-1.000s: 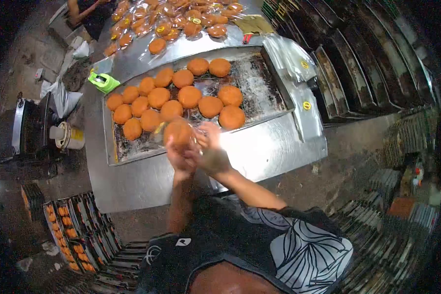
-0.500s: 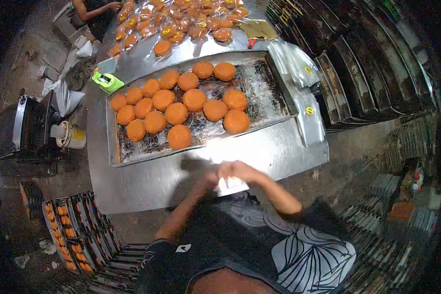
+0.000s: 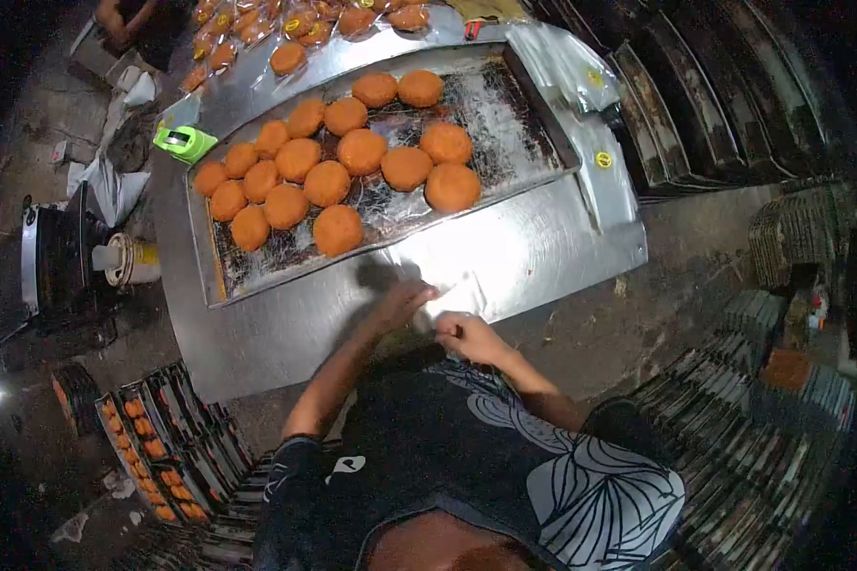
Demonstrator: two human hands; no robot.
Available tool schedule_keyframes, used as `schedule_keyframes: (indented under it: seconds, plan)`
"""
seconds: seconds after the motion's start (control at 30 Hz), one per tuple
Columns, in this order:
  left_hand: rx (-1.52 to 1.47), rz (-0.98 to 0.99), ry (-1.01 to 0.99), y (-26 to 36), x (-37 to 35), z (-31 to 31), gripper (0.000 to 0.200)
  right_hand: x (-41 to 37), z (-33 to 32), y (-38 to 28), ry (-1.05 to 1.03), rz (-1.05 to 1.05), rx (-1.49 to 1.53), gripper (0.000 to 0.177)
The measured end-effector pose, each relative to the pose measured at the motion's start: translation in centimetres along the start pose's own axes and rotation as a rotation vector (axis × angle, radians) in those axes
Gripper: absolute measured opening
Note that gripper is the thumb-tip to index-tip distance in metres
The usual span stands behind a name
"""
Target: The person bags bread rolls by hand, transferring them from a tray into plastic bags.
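At the front edge of the metal table, a thin clear plastic bag [image 3: 462,297] is held between my hands, partly washed out by glare. My left hand [image 3: 405,305] pinches its left side, with the fingers pointing right. Lower and to the right, my right hand [image 3: 473,341] is closed, its curled fingers gripping the bag's near edge. Beyond them lies a worn metal tray [image 3: 514,162] bearing several round orange-brown buns [image 3: 338,230]. The nearest bun is a short way above my left hand, apart from it.
Clear bags with yellow labels [image 3: 605,160] lie at the table's right side. Wrapped buns [image 3: 357,21] are heaped at the far end, near another person's arm [image 3: 129,24]. A green tape dispenser [image 3: 186,143] sits at the left. Trays [image 3: 676,114] stand stacked at right.
My hands have moved apart, the left one up and left, the right one slightly lower, with the bag showing between them. The view has shifted, so the tray appears higher.
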State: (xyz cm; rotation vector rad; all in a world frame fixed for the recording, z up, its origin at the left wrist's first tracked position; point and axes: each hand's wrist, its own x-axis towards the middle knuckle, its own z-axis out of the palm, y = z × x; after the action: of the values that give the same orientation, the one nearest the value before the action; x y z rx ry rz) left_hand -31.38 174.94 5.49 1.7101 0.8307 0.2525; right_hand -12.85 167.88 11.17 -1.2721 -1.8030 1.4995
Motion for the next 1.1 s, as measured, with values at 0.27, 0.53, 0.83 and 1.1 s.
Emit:
schedule_keyframes:
  seconds: [0.27, 0.53, 0.83, 1.1]
  plan:
    - [-0.133, -0.118, 0.224, 6.0, -2.5, 0.3, 0.021, -0.7, 0.7, -2.6, 0.300, 0.101, -0.347, 0.022]
    - [-0.136, 0.318, 0.945, 7.6, -2.2, 1.9, 0.007, 4.2, -2.6, -5.1, -0.010, 0.611, 0.239, 0.035]
    - [-1.801, 0.505, 0.328, 0.6, -9.9, -4.6, 0.019, 11.7, 8.2, -10.2, -0.184, 0.013, 0.850, 0.043]
    - [-1.582, 0.280, 1.600, 4.5, -19.3, -9.9, 0.027, 24.3, 6.4, -4.7, 0.608, -0.021, -1.117, 0.053]
